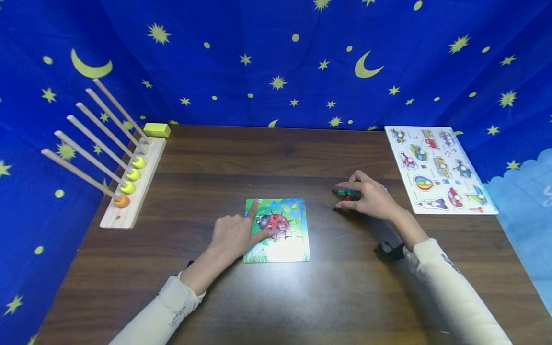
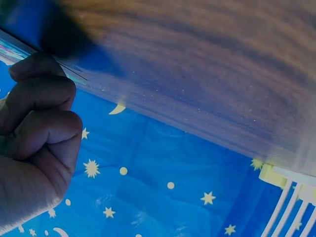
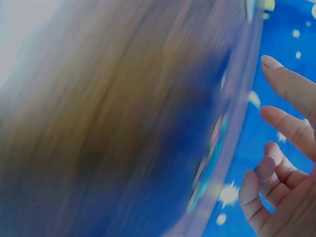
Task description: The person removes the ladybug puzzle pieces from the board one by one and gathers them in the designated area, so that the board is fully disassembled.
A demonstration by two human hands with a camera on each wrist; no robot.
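A square ladybug jigsaw puzzle (image 1: 280, 224) lies flat on the table. My left hand (image 1: 233, 235) is over its left side, index finger straight along the upper left and thumb reaching onto the ladybug. In the left wrist view, the other fingers of the left hand (image 2: 42, 108) are curled in. To the right of the puzzle, my right hand (image 1: 371, 195) arches over small green and red pieces (image 1: 348, 193), thumb and fingertips spread around them and partly hiding them. The right wrist view shows the right hand (image 3: 286, 163) with its fingers apart and nothing visible between them.
A wooden peg rack (image 1: 140, 184) with yellow and orange beads stands at the left, a yellow block (image 1: 157, 129) behind it. A white picture board (image 1: 440, 170) lies at the back right. Blue star-patterned cloth (image 1: 258, 62) borders the brown table (image 1: 276, 158).
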